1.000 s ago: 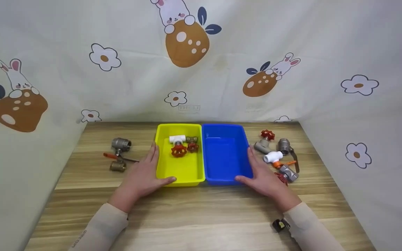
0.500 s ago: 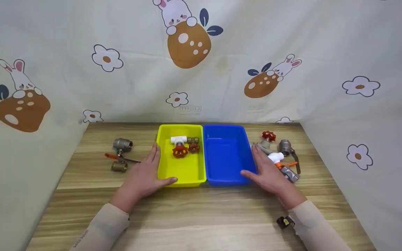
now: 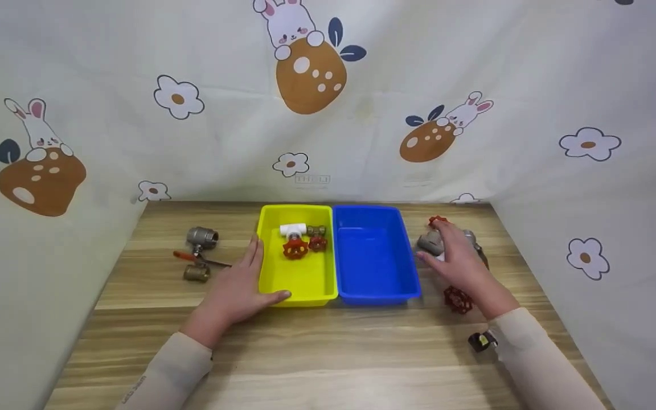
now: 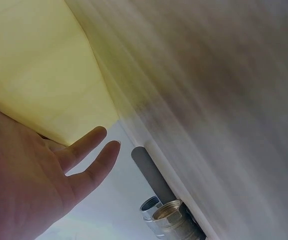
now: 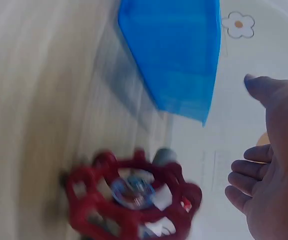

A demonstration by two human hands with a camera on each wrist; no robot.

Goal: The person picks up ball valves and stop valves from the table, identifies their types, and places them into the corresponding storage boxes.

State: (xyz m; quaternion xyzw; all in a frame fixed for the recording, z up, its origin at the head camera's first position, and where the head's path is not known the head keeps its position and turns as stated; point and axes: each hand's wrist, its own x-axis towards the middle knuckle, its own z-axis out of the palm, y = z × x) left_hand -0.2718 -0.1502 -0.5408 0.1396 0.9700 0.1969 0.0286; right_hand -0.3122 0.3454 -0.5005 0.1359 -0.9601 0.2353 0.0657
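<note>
My left hand point(image 3: 231, 293) rests against the left side of the yellow bin point(image 3: 299, 282), its thumb over the front rim. In the left wrist view its fingers point(image 4: 101, 162) are extended beside the bin wall. Inside that bin lie a white valve with a red handwheel point(image 3: 295, 248) and a small brass valve point(image 3: 316, 231). My right hand point(image 3: 464, 265) hovers over the valves on the right, hiding several of them, with nothing held. A grey valve point(image 3: 430, 243) is by its fingertips. Below the palm, another red handwheel point(image 3: 458, 300) shows, large in the right wrist view.
A blue bin point(image 3: 376, 262) adjoins the yellow one on its right. To the left, two ball valves lie on the wood-grain table: a larger steel one point(image 3: 203, 237) and a smaller brass one point(image 3: 196, 273). A printed curtain point(image 3: 220, 148) rises behind the table.
My right hand has left the blue bin's right side and moved right, over the valves. My left hand stays at the yellow bin.
</note>
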